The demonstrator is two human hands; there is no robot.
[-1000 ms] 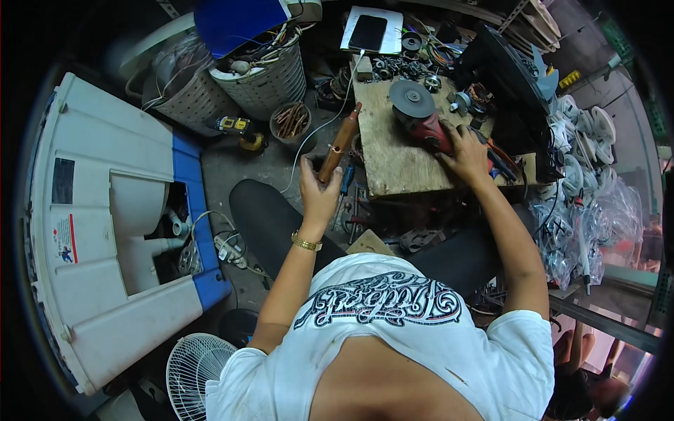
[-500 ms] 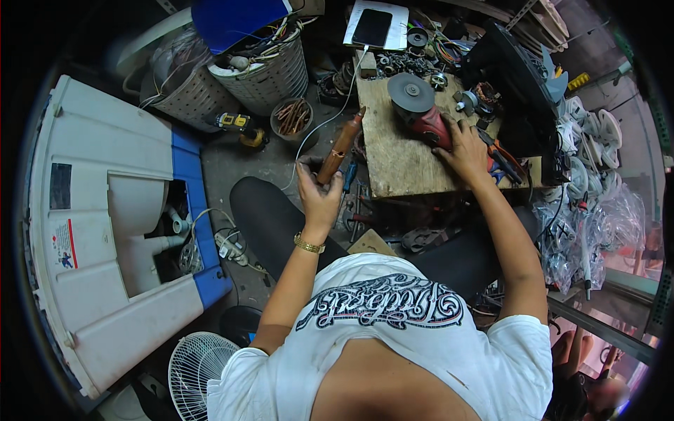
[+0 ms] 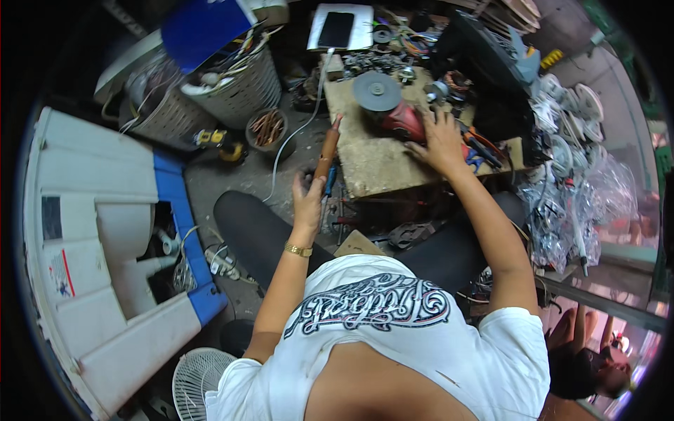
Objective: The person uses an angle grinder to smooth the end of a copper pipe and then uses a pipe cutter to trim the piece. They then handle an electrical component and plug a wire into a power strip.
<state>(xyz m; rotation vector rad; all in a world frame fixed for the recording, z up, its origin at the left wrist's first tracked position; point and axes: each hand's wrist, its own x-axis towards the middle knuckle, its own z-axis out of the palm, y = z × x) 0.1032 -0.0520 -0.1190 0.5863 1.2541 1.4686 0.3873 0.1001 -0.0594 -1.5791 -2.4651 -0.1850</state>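
Note:
My left hand (image 3: 307, 200) is closed round the lower end of a brown rod (image 3: 327, 152) with a narrow reddish tip. The rod slants upward beside the left edge of a worn wooden board (image 3: 365, 181). On the board lies a red angle grinder (image 3: 404, 123), its dark grey disc (image 3: 377, 92) facing up. My right hand (image 3: 444, 146) rests at the grinder's rear end, fingers spread and thumb apart. Orange-and-black handled pliers (image 3: 480, 149) lie just right of that hand. A blue-handled screwdriver (image 3: 330, 181) is beside my left hand, below the board's edge.
A pot of copper pieces (image 3: 267, 130) and a yellow-black power drill (image 3: 221, 144) stand on the floor. A white cable runs from the phone (image 3: 336, 29) down past the board. At left is a white-and-blue machine casing (image 3: 77, 231); plastic-bagged parts (image 3: 562, 210) hang at right.
The whole view has shifted, with the board now further left. My right hand's fingers have loosened and spread at the grinder's rear. My left hand still holds the rod, now more upright.

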